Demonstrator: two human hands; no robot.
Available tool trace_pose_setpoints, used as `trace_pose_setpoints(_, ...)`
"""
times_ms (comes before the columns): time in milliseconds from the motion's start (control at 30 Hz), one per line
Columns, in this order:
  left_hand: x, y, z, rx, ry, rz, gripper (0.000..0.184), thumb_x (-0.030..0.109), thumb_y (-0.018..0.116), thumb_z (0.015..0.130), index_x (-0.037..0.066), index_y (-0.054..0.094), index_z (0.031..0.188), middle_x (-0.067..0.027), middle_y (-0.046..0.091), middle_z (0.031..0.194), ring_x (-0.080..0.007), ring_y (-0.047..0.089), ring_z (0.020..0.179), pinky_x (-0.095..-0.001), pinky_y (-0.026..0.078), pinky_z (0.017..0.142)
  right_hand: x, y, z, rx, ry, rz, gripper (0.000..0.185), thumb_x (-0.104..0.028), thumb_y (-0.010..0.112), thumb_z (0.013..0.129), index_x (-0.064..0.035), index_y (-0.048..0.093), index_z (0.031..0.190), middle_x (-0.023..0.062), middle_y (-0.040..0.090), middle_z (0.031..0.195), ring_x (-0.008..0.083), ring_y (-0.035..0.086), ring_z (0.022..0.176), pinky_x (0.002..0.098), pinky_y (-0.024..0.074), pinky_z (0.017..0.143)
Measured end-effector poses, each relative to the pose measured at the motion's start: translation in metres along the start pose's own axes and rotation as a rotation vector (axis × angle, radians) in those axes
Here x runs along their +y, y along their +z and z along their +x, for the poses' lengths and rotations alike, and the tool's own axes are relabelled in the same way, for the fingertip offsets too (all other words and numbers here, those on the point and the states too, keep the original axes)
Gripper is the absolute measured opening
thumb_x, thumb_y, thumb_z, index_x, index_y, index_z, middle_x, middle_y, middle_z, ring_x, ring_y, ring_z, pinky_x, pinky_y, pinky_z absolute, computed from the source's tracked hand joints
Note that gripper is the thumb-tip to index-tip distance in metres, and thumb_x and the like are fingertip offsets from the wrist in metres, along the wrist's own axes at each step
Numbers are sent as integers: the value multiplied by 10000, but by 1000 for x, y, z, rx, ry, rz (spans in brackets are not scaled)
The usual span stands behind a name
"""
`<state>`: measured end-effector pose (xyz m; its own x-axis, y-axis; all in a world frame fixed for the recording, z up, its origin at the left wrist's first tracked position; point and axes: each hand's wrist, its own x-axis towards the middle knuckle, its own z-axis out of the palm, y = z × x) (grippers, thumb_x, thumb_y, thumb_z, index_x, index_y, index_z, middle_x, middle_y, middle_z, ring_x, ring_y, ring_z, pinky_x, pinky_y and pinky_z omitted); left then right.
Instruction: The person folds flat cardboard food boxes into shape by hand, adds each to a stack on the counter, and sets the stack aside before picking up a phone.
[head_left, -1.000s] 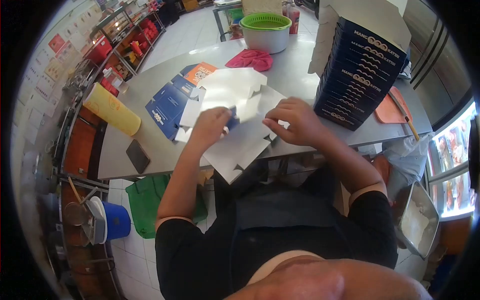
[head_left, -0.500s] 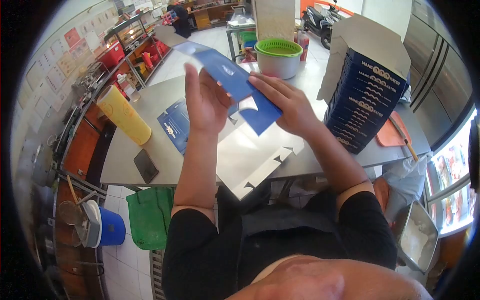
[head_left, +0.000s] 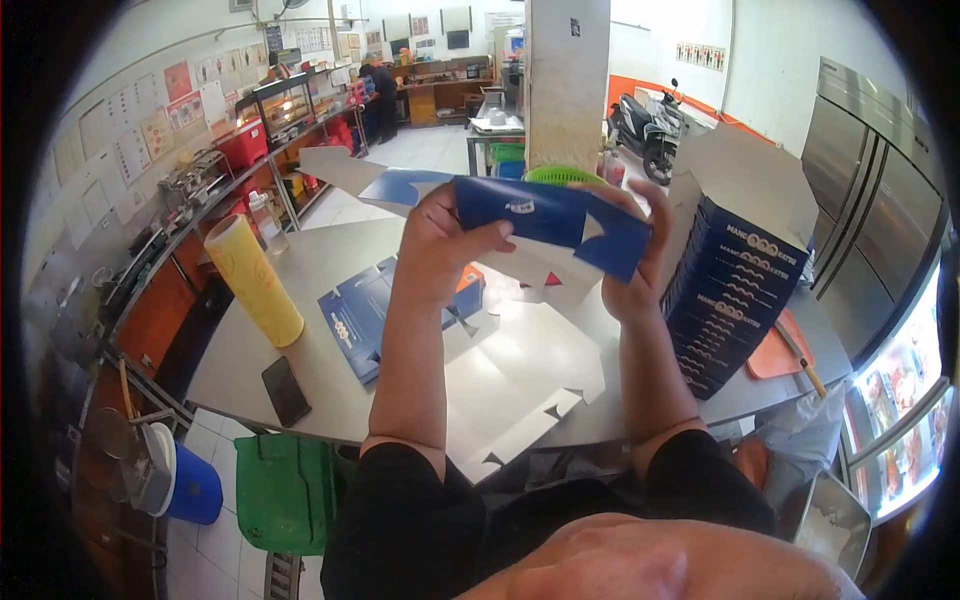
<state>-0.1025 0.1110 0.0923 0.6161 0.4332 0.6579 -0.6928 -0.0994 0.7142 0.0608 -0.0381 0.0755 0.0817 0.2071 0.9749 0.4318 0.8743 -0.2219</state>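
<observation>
A blue cardboard food box [head_left: 535,212], partly folded with loose flaps and a white inside, is held up above the table in both hands. My left hand [head_left: 440,245] grips its left end, the thumb pressed on the blue panel. At the right end, my right hand [head_left: 638,255] is closed around the edge, with most of its fingers behind the cardboard. Beneath them an unfolded box blank [head_left: 530,360] lies white side up. Left of it lies a flat blue blank [head_left: 360,310], printed side up, partly hidden by my left forearm.
A tall stack of blue boxes [head_left: 735,290] stands at the table's right. Beyond it lie an orange cutting board [head_left: 775,350] and a knife [head_left: 798,355]. A yellow roll [head_left: 255,285] and a phone [head_left: 287,390] are on the left. A green basket [head_left: 560,176] is behind the box.
The box has turned from slanting to nearly level and moved right. My left thumb now presses its front, and my right hand has shifted from on top to its right end. The head view has tilted up.
</observation>
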Motion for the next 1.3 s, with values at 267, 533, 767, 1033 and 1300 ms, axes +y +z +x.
trace_pose_setpoints(267,14,-5,-2,-42,-88,106,327,80,687,920,-37,584,1208,-180,747,1019,-253,768,841,-341,641,715,-1,-18,0,-188,-24,-303,366,-380,438,1096,-92,588,1263,210,652,1236,317,654,1164,412,512,984)
trace_pose_setpoints(533,-1,19,-2,19,-107,240,330,101,733,940,-13,617,1227,-156,756,1040,-227,768,891,-285,605,698,-10,-4,1,382,382,-76,333,-246,454,1125,14,638,1222,56,680,1064,91,624,954,221,487,842)
trace_pose_setpoints(767,-10,7,5,1,-204,-149,307,16,660,901,-26,633,1205,-157,740,1074,-237,753,903,-390,661,751,1,-14,1,411,401,-130,329,-224,450,1127,21,632,1250,39,640,1023,67,542,929,230,459,800)
trace_pose_setpoints(1033,-13,11,5,24,-165,-48,284,19,666,919,-51,616,1190,-160,735,1067,-242,752,923,-354,668,729,-1,-21,10,-189,-46,-441,336,-364,566,1046,-164,684,1288,188,605,1376,315,636,1215,362,543,949)
trace_pose_setpoints(1300,-9,13,2,72,-98,47,341,38,684,950,-30,545,1253,-176,710,1123,-272,756,920,-360,668,718,-6,-33,11,-415,64,-433,267,-330,748,894,-215,793,1130,202,527,1508,403,554,1350,464,552,995)
